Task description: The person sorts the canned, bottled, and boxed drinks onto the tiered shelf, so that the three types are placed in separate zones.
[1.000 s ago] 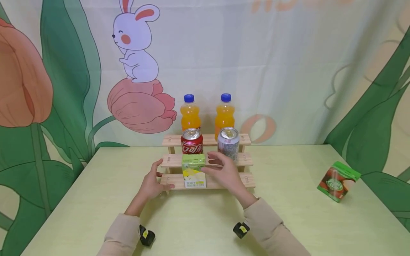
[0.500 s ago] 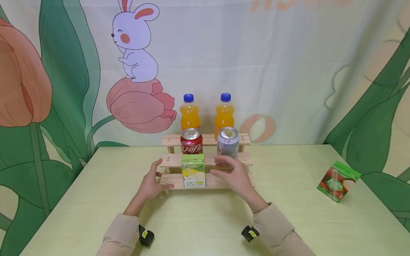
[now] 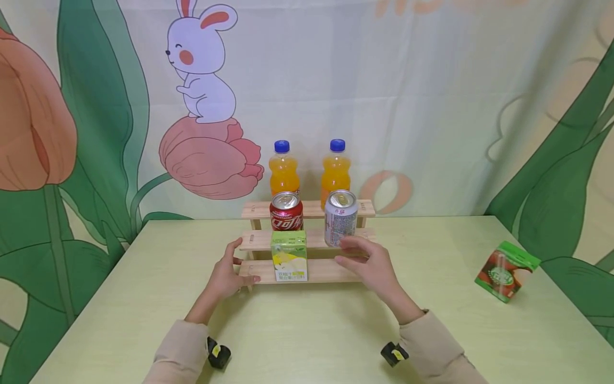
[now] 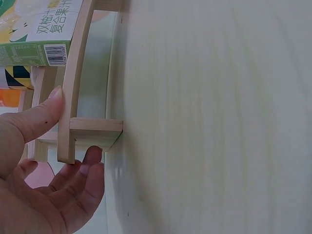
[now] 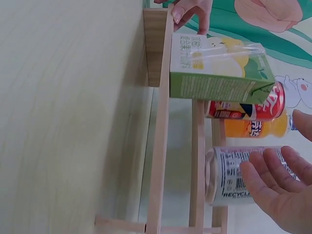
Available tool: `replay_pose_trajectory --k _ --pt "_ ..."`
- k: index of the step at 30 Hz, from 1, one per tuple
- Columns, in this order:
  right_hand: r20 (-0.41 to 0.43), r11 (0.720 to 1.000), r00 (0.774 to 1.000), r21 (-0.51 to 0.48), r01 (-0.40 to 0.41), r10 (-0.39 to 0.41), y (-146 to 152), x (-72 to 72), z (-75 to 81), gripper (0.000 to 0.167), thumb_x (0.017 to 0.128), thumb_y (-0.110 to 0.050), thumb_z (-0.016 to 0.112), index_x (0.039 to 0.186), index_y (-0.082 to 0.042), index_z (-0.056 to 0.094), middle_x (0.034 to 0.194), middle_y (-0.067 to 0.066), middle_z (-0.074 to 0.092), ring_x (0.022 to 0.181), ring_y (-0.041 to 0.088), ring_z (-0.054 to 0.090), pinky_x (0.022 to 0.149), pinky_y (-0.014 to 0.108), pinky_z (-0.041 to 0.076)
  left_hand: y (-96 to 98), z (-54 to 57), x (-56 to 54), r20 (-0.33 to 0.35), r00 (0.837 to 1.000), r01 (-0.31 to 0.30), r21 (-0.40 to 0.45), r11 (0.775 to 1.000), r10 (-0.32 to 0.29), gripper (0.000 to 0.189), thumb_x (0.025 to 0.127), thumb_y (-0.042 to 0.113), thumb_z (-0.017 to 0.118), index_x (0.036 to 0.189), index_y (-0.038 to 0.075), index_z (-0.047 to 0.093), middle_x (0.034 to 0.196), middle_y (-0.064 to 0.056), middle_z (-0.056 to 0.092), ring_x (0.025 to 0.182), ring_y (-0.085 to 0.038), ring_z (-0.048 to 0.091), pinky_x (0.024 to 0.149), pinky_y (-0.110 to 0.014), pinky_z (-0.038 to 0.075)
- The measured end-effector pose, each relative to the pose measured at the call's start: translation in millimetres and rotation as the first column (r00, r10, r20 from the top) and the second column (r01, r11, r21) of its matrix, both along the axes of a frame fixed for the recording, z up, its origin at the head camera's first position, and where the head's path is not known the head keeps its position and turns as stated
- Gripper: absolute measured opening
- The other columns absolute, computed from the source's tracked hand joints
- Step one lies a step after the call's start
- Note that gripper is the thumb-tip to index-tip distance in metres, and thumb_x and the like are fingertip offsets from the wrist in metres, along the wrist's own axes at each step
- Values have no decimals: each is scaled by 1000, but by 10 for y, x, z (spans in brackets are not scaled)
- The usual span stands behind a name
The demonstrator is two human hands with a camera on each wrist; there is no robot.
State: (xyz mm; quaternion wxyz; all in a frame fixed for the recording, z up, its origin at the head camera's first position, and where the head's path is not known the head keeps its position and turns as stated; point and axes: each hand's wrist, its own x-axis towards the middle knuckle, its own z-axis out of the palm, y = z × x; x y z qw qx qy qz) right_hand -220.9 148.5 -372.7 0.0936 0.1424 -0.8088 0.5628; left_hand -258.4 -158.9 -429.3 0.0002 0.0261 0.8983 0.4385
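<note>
A three-step wooden rack (image 3: 331, 271) stands on the table, with drinks on its steps. My left hand (image 3: 227, 273) grips the rack's left end, its thumb on the lowest step (image 4: 68, 102) and its fingers at the end. A green-and-white juice carton (image 3: 289, 257) stands upright on that step, left of centre. My right hand (image 3: 376, 266) is off the carton with nothing in it, its fingers spread in front of the silver can (image 3: 341, 221) on the middle step. Left of this can is a red cola can (image 3: 286, 210), its base hidden behind the carton.
Two blue-capped orange drink bottles (image 3: 284, 169) stand on the top step, partly behind the cans. A red-and-green carton (image 3: 507, 272) sits far to the right on the pale table (image 3: 307, 330). Behind the table hangs a printed curtain (image 3: 431, 106).
My right hand has drawn away from the green-and-white carton, moving right and slightly down past the silver can. My left hand and the rack have stayed in place.
</note>
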Motion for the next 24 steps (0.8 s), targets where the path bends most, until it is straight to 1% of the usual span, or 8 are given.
replay_pose_trajectory --k 5,6,7,9,13,14,18,24 --pt "20 999 999 26 25 -25 116 20 -18 37 77 -5 72 110 4 60 105 21 61 96 29 58 82 36 47 2 6 8 8 1000 0 3 1000 0 95 70 10 79 143 12 17 117 -25 49 99 -32 50 73 -38 43" --pt "23 999 999 28 28 -29 139 26 -21 37 77 -6 72 110 4 60 105 21 61 96 29 58 82 36 47 3 8 11 11 1000 -1 2 1000 1 95 70 10 79 143 12 17 118 -25 48 99 -32 50 73 -38 43" --pt "28 999 999 31 32 -33 146 55 12 37 77 -5 71 110 5 60 105 21 61 96 30 58 82 37 47 4 11 14 12 1000 -2 0 1000 2 95 71 10 79 143 12 17 118 -25 48 98 -32 50 73 -38 43" --pt "30 999 999 36 36 -37 191 63 -4 37 78 -7 71 111 5 60 104 21 61 96 30 58 81 37 47 0 8 12 7 1000 -2 -1 1000 2 95 70 10 79 143 12 17 117 -25 49 98 -32 50 73 -38 43" --pt "36 997 998 59 50 -53 275 81 -25 36 79 -9 70 110 5 59 103 20 62 95 30 59 81 36 47 -6 -5 2 -3 1000 2 4 1000 -2 95 70 9 79 143 12 17 117 -25 49 98 -32 50 72 -37 43" --pt "36 997 998 62 55 -57 311 64 -63 37 79 -11 71 111 5 59 103 19 62 95 28 59 81 35 48 -7 -9 -1 -5 1000 4 5 1000 -4 95 70 9 79 143 12 17 118 -25 48 98 -32 50 72 -37 43" --pt "50 993 995 84 83 -87 400 92 -60 37 80 -12 70 112 4 59 104 19 62 96 28 59 81 35 47 -7 -9 0 -7 1000 7 9 1000 -7 96 70 9 79 143 11 17 119 -26 48 99 -32 50 73 -38 44" --pt "37 987 993 120 109 -114 553 128 -84 36 81 -13 69 112 2 60 105 18 62 96 27 59 79 30 48 -14 -10 7 -18 1000 12 10 1000 -11 96 70 9 79 143 11 17 118 -26 48 100 -32 50 73 -39 44"
